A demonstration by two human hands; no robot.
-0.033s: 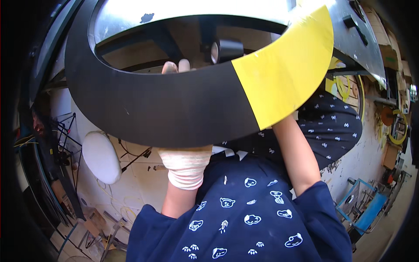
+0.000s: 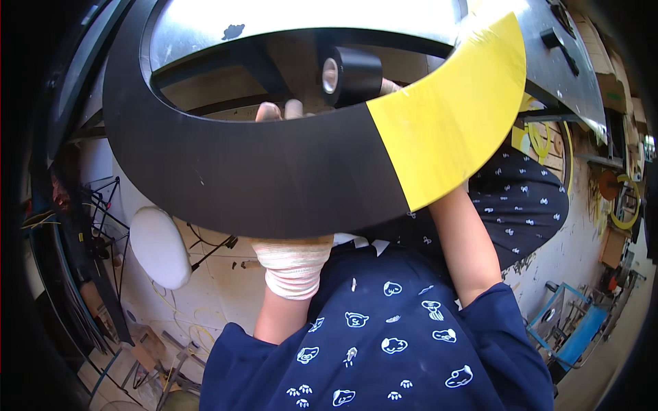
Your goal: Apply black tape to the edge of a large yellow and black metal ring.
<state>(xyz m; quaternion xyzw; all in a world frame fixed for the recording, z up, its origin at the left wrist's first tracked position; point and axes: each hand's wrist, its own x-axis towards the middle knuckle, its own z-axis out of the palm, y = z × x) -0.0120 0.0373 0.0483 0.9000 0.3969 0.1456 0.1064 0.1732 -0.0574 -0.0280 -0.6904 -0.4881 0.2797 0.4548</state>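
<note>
A broad flat ring (image 2: 253,178), black with a yellow section (image 2: 452,113) at the right, spans the upper part of the head view. My left hand (image 2: 291,264), in a striped knit glove, supports it from below. Its fingertips come up past the inner edge, and the palm is hidden. Inside the ring's opening is a roll of black tape (image 2: 360,75) with a pale core. My right hand (image 2: 389,87) holds this roll; only a bit of finger shows beside it, the rest lying behind the yellow section.
Beyond the ring is a shiny metal tabletop (image 2: 308,14) on a dark frame. A round white stool seat (image 2: 160,248) stands at the left. Yellow rings (image 2: 625,202) hang at the far right, above a blue cart (image 2: 579,329). Long strips lean at the far left.
The tape roll has shifted a little left and towards the far side, so more of it shows above the ring. The ring has dropped slightly in view.
</note>
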